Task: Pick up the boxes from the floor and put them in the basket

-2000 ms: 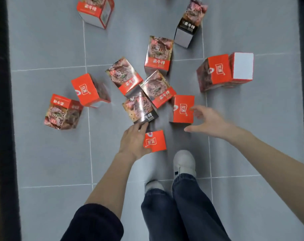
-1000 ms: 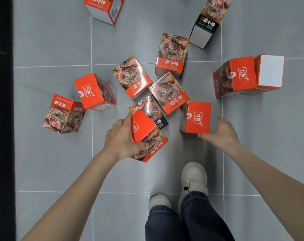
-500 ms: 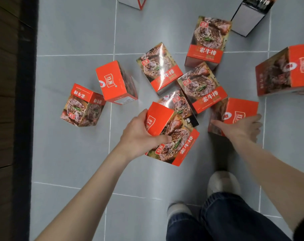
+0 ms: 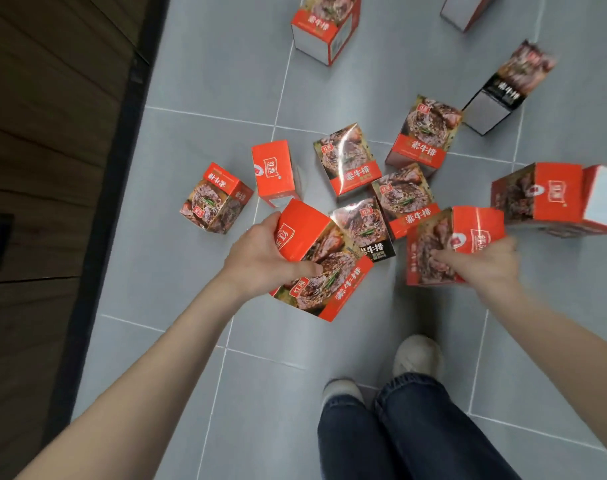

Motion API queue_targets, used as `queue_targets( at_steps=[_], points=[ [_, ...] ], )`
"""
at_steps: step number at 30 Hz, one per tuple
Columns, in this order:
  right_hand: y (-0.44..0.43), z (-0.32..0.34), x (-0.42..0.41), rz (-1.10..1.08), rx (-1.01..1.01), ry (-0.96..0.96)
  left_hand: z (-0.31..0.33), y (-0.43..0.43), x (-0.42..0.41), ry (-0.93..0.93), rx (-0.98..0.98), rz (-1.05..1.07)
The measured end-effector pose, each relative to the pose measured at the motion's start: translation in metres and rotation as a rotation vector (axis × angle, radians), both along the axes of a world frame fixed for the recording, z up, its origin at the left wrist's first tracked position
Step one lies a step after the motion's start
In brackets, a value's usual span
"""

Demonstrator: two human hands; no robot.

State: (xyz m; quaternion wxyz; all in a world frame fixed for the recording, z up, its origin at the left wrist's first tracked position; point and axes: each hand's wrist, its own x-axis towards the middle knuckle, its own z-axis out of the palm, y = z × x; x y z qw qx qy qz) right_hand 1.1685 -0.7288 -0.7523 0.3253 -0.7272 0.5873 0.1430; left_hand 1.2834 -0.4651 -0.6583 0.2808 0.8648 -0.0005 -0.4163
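Observation:
My left hand (image 4: 260, 261) grips a red food box (image 4: 330, 271) by its red end and holds it tilted above the grey tile floor. My right hand (image 4: 482, 263) is closed on a second red box (image 4: 433, 244), raised slightly and blurred by motion. Several more boxes lie scattered on the floor beyond my hands: one at the left (image 4: 215, 199), a red-faced one (image 4: 274, 171), a cluster in the middle (image 4: 350, 159), and a pair at the right edge (image 4: 544, 195). No basket is in view.
A dark wooden wall with a black skirting strip (image 4: 97, 220) runs down the left side. My feet in white shoes (image 4: 416, 355) and jeans stand on the tiles (image 4: 260, 393) below the boxes. More boxes sit at the top (image 4: 324, 26).
My left hand picked a box off the floor and raised it. My right hand closed on the neighbouring red box and began lifting it. The view swung left, revealing the wooden wall.

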Motion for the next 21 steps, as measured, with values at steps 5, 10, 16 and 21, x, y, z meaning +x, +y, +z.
queue_targets(
  at_steps=[5, 10, 16, 21],
  points=[
    [0.017, 0.1, 0.014, 0.233, 0.005, -0.064, 0.083, 0.023, -0.004, -0.052, -0.012, 0.046],
    [0.05, 0.223, 0.026, 0.558, -0.01, -0.151, 0.182, 0.058, -0.023, -0.089, 0.039, 0.05],
    [0.1, 0.356, 0.019, 0.987, -0.078, -0.19, 0.3, 0.106, -0.081, -0.202, 0.069, 0.179],
    [0.152, 0.446, -0.008, 1.318, -0.055, -0.214, 0.382, 0.162, -0.164, -0.225, 0.128, 0.331]
  ],
)
